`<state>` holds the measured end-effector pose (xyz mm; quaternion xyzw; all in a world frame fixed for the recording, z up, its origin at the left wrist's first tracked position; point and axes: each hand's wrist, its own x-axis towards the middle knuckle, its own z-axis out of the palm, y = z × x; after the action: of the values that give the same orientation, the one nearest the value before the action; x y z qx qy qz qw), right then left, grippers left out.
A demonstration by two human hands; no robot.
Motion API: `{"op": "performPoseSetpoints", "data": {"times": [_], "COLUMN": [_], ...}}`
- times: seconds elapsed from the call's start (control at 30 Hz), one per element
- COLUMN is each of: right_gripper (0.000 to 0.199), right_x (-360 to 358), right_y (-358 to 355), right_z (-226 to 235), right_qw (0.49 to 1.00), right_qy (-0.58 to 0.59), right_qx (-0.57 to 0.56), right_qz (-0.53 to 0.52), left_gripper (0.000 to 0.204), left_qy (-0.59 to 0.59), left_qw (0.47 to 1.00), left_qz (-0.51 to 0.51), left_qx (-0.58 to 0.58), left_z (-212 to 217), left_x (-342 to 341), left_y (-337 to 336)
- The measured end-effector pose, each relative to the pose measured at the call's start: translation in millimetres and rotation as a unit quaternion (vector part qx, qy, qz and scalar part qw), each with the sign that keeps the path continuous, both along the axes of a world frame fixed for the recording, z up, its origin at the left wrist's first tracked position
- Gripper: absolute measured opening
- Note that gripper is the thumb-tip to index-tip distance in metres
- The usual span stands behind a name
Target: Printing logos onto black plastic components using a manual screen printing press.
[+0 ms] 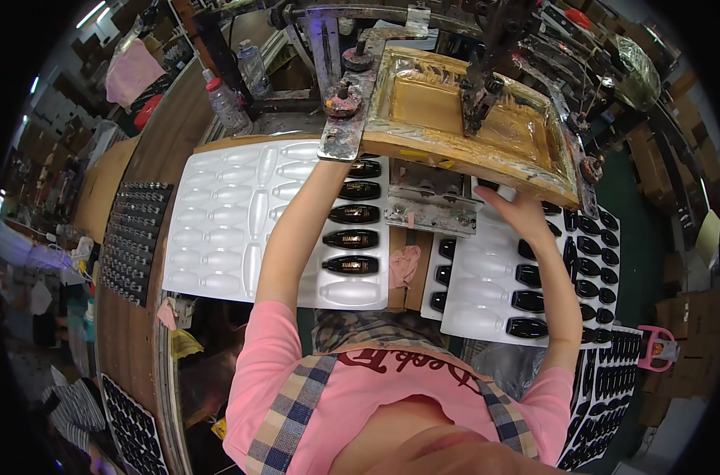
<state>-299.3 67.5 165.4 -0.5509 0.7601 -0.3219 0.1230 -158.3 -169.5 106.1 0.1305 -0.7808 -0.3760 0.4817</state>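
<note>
My left forearm (300, 226) reaches up over a white moulded tray (217, 229); its hand is hidden behind the metal clamp bar (340, 142) of a screen-printing frame (463, 154). Beneath the frame's near right edge is my right hand (518, 210), thumb spread to the left, other fingertips hidden, nothing visible in it. Between the arms sits a stained metal fixture (431, 210). Glossy black bottle-shaped pieces (354, 239) with gold print lie in the left tray's right column. More black pieces (529, 301) rest in a second white tray (479, 277), below my right hand.
A pink cloth (405, 265) lies below the fixture. Left on the wooden bench (150, 158) is a dark rack of small pegs (138, 233). Bottles (225, 103) stand beyond the left tray. Further trays of black pieces (605, 388) and a pink stool (659, 348) are at right.
</note>
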Motion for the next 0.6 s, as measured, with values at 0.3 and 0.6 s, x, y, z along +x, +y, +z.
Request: {"op": "performPoseSetpoints", "data": {"times": [0.3,0.6], "right_gripper": [0.056,0.046], "right_x": [20.0,-0.3], "right_y": [-37.1,29.2], "right_z": [-28.7,-25.0], "right_qw": [0.993,0.999], "right_qy": [0.026,0.027], "right_qx": [0.001,-0.019], "right_qz": [0.115,-0.020], "left_gripper": [0.029,0.025], "left_qy": [0.124,0.072], "left_qw": [0.903,0.866], "left_qz": [0.091,0.052], "left_qx": [0.402,0.491], "left_z": [-54.0,-102.7], "left_x": [173.5,209.2], "left_y": [78.9,184.1]}}
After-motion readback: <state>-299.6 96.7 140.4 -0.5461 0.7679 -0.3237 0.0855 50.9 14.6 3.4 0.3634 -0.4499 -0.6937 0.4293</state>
